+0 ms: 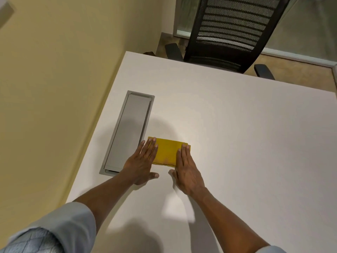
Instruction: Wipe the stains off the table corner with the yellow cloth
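Yellow cloth (166, 152) lies under both flat hands (left hand (141, 164), right hand (187, 168)), fingers (152, 146) straight.

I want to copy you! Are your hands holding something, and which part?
Nothing is gripped: the left hand and right hand press flat on opposite ends of the yellow cloth.
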### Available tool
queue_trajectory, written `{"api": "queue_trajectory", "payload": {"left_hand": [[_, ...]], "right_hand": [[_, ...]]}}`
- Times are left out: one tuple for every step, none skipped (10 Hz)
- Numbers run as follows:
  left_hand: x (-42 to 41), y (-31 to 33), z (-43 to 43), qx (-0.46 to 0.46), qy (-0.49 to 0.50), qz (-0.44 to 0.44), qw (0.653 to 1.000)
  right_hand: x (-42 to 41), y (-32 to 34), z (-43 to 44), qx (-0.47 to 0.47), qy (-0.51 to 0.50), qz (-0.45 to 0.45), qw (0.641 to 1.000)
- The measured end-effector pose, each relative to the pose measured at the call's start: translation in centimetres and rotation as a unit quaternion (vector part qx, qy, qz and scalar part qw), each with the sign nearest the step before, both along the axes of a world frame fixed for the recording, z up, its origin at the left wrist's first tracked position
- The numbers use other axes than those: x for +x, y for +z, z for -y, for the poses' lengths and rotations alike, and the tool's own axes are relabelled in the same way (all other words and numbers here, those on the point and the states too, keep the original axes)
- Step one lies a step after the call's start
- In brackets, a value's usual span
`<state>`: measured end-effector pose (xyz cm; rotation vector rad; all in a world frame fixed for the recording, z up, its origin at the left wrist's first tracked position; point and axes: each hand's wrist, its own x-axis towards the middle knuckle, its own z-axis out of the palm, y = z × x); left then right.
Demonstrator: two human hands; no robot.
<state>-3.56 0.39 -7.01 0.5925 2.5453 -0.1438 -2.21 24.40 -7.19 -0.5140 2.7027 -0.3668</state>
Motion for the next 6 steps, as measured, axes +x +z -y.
{"api": "queue_trajectory", "payload": {"left_hand": [[-0.5, 0.6, 0.3, -0.012, 0.000, 0.002, 1.000], [-0.8, 1.0, 0.6, -0.015, -0.005, 0.018, 1.000], [-0.9, 1.1, 0.6, -0.025, -0.004, 0.024, 0.999], [-0.9, 1.5, -0.1, -0.013, 0.011, 0.015, 1.000], [-0.6, 2.7, -0.8, -0.003, 0.015, 0.009, 1.000], [0.0, 4.2, -1.9, 0.000, -0.010, -0.023, 1.000]], "right_hand": [[-0.2, -0.3, 0.7, 0.011, 0.002, 0.014, 1.000], [-0.4, -0.1, 0.7, 0.023, 0.010, 0.022, 0.999], [-0.8, 0.6, 0.4, 0.035, 0.023, 0.027, 0.999], [-0.6, 2.3, 0.0, 0.018, -0.014, 0.026, 0.999], [0.0, 4.5, -1.1, 0.002, -0.051, 0.015, 0.999], [1.5, 6.6, -2.4, 0.012, -0.070, -0.009, 0.997]]}}
